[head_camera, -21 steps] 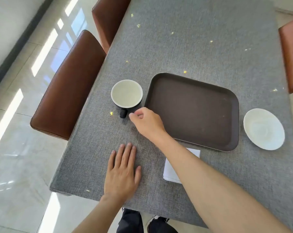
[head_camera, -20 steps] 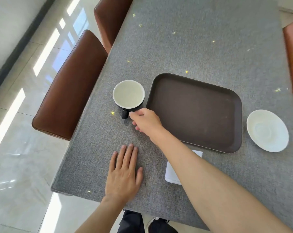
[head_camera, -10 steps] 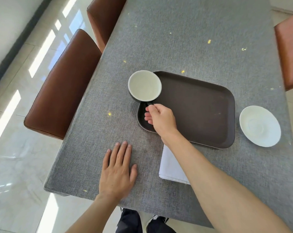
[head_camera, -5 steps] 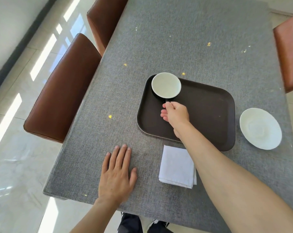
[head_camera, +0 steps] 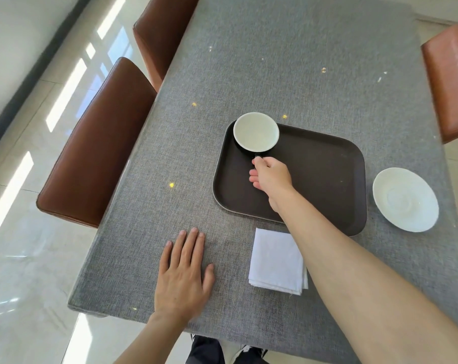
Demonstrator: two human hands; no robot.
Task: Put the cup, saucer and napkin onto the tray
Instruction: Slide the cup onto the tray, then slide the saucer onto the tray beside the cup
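Head view: one cup point(head_camera: 256, 131); one tray point(head_camera: 327, 164); one saucer point(head_camera: 405, 199).

Surface point(head_camera: 301, 61): coarse grey woven cloth, matt. Tray point(head_camera: 325, 164) under right hand point(head_camera: 271, 177): dark matt plastic. Saucer point(head_camera: 405, 199) beyond it: glossy white ceramic. Napkin point(head_camera: 275, 261) beside left hand point(head_camera: 181, 274): white folded cloth. Chairs point(head_camera: 96, 143): smooth brown leather.

A long rectangular table point(head_camera: 301, 61) covered in grey woven cloth fills most of the view. Two brown leather chairs stand along its left side, one nearer point(head_camera: 96, 148) and one farther back point(head_camera: 162, 30), both pushed close to the table edge. A lighter orange-brown chair point(head_camera: 451, 80) stands at the right side. The floor point(head_camera: 25, 271) is glossy pale marble-look tile with bright bars of sunlight. A white wall point(head_camera: 17, 35) with a dark baseboard point(head_camera: 33, 74) runs along the upper left.
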